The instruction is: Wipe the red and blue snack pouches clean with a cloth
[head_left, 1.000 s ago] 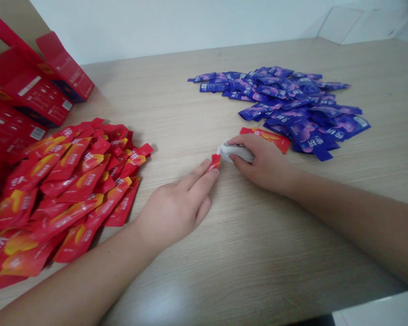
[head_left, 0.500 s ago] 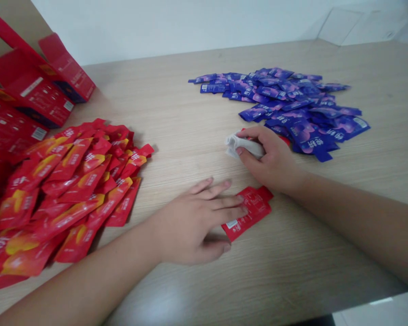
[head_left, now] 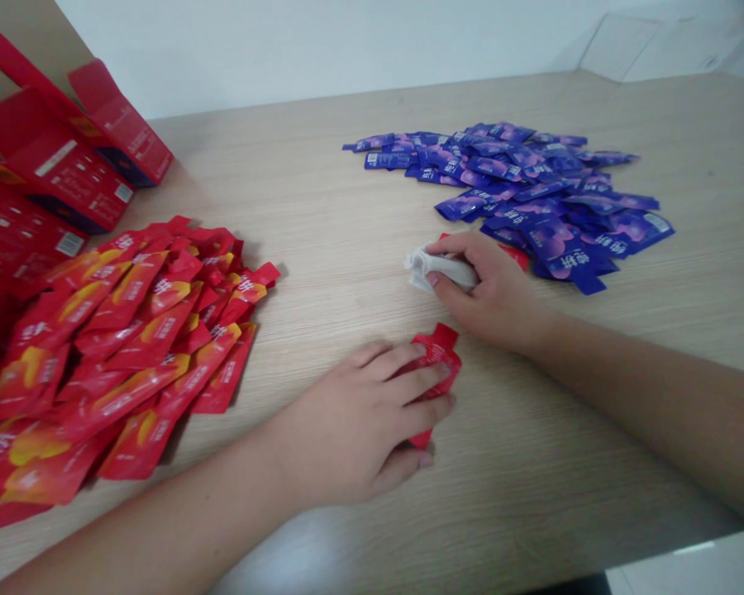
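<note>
Right hand point(head_left: 496, 297) holds white cloth point(head_left: 422, 271), left point(head_left: 353, 426) on red sachet point(head_left: 439, 354) (grip unclear).

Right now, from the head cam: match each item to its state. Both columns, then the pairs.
1. left hand
2. right hand
3. purple sachets
4. red boxes

A. open, at the table's left edge
B. gripping a white cloth
C. curled over a red sachet
D. in a loose heap

Pairs: 1-C, 2-B, 3-D, 4-A
</note>
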A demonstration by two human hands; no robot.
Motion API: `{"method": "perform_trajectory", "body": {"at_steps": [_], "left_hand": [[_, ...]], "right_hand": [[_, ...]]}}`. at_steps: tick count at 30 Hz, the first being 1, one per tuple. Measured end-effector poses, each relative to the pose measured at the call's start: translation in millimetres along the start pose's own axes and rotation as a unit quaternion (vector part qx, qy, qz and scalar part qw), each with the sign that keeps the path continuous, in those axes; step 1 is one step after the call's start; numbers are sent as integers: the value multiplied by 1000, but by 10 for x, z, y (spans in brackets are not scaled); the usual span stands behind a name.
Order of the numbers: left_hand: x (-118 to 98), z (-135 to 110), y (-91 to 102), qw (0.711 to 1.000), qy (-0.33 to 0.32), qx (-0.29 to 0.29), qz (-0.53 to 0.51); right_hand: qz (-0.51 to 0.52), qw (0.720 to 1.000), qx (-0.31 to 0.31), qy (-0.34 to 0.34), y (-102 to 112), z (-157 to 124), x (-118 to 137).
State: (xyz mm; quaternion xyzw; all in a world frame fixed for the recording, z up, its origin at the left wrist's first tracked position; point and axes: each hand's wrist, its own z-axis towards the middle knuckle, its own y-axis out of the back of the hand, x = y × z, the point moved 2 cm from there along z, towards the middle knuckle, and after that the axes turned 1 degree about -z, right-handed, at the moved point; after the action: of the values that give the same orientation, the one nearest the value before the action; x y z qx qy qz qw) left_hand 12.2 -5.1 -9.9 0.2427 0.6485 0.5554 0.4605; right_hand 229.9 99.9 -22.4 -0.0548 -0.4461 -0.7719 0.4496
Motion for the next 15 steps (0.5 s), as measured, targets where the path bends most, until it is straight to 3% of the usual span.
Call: {"method": "perform_trajectory", "body": {"at_steps": [7, 9, 12, 15], "left_hand": [[236, -48, -86, 990, 119, -77, 26], [305, -54, -122, 986, 142, -81, 16], [351, -48, -147, 985, 158, -66, 1], [342, -39, -134, 983, 167, -72, -12]], "right_hand": [[18, 1000, -7, 6, 49, -6, 7], [42, 999, 18, 17, 115, 8, 69], [105, 978, 171, 61, 190, 2, 260], [147, 916, 356, 114, 171, -91, 477]]}}
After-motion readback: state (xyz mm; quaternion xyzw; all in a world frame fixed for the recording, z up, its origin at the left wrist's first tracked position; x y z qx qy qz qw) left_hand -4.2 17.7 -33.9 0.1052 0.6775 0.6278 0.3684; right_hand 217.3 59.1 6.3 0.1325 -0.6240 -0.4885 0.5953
